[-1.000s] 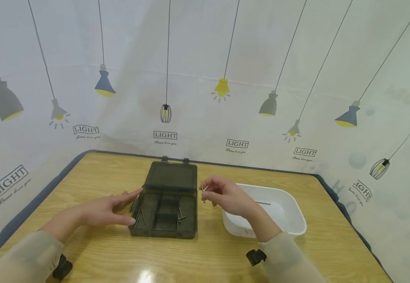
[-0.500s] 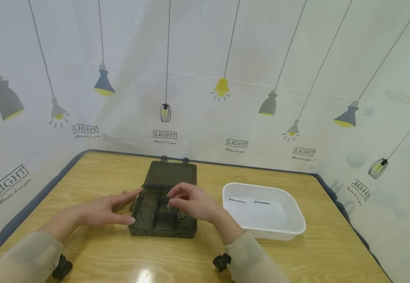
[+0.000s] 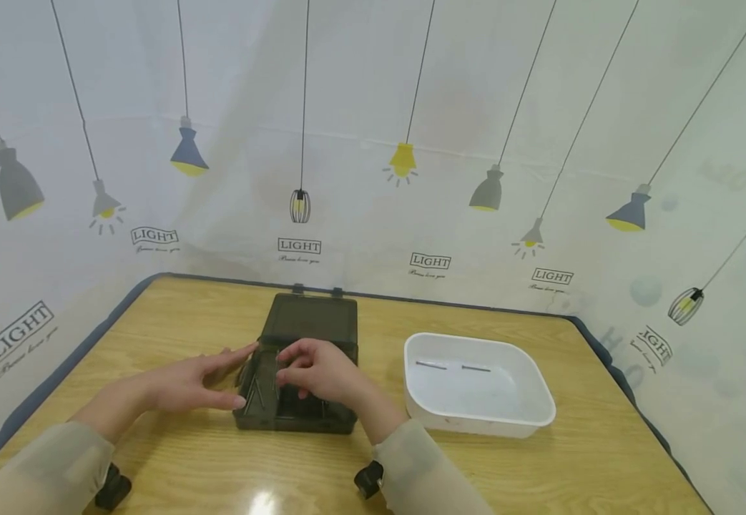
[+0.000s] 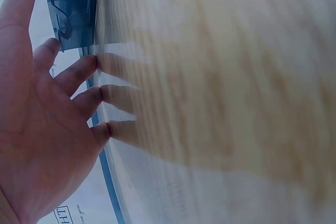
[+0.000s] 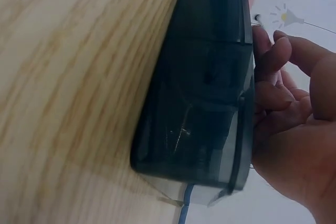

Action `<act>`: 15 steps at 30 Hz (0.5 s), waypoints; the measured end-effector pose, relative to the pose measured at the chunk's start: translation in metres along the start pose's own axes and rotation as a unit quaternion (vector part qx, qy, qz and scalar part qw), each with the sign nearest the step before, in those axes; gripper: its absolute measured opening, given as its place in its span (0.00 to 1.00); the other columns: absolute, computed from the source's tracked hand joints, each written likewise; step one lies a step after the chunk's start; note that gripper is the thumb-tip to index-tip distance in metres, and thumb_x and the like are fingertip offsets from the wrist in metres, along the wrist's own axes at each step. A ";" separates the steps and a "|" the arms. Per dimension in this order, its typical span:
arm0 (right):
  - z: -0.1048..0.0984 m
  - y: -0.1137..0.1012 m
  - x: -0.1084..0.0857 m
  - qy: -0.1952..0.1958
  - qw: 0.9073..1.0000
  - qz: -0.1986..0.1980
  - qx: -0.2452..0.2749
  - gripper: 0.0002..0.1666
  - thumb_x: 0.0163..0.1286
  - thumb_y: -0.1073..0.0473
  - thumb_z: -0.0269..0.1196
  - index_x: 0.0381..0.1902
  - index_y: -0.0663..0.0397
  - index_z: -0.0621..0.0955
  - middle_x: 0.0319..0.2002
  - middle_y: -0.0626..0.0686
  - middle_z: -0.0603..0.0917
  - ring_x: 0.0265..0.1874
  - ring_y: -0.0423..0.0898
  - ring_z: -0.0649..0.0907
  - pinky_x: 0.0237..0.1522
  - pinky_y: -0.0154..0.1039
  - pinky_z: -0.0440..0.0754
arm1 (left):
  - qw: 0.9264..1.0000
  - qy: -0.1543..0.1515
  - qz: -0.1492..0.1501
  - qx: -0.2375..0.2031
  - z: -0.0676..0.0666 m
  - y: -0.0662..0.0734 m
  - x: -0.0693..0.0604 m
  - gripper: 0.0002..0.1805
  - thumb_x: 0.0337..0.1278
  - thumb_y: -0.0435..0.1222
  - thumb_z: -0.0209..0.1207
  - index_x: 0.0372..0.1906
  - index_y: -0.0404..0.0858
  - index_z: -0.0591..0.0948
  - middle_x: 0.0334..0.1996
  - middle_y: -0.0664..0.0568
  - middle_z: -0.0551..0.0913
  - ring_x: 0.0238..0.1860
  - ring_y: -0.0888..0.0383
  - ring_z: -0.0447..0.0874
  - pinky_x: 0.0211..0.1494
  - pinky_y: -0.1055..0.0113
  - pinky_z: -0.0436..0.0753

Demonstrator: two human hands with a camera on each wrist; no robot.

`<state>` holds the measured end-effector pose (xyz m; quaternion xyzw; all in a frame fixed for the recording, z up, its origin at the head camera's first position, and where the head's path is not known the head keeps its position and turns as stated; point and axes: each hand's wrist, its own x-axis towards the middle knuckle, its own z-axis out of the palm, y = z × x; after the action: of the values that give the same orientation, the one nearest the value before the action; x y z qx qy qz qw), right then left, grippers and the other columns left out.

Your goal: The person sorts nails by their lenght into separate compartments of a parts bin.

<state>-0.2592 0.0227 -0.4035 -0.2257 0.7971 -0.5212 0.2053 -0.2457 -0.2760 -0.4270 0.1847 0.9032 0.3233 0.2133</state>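
A dark see-through plastic box point(image 3: 311, 315) stands with its lid laid back. Several thin metal screws point(image 3: 255, 392) lie in its left compartment. My left hand point(image 3: 179, 379) rests at the box's left side, thumb by the front corner and index finger by the hinge, fingers spread. Over the box's middle, my right hand point(image 3: 324, 372) pinches a screw point(image 5: 257, 18) between thumb and fingers; its round head shows in the right wrist view. How many it holds I cannot tell. This hand hides part of the right compartments. Through the wall point(image 5: 205, 87), something metallic glints inside.
A white rectangular tray point(image 3: 482, 418) stands to the right of the box, with two screws point(image 3: 475, 369) lying apart in it. The wooden table point(image 3: 218, 472) has a dark blue edge, with a printed cloth point(image 3: 373, 214) behind it.
My right hand has moved left from beside the white tray to over the box's middle, carrying the screw or screws. The left hand has stayed in place.
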 end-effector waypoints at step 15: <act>-0.015 0.000 -0.012 0.011 1.000 -0.014 -0.023 0.17 0.77 0.53 0.72 0.59 0.52 0.88 0.37 0.49 0.91 0.28 0.44 0.85 0.38 0.44 0.87 | 1.000 0.002 0.000 0.012 0.000 0.002 -0.002 0.53 0.72 0.62 0.67 0.91 0.63 0.51 0.89 0.30 0.47 0.87 0.23 0.44 0.77 0.16 0.56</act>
<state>-0.2580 0.0406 -0.3967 -0.2358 0.8076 -0.5083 0.1839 -0.2439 -0.2756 -0.4257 0.1869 0.9075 0.3127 0.2093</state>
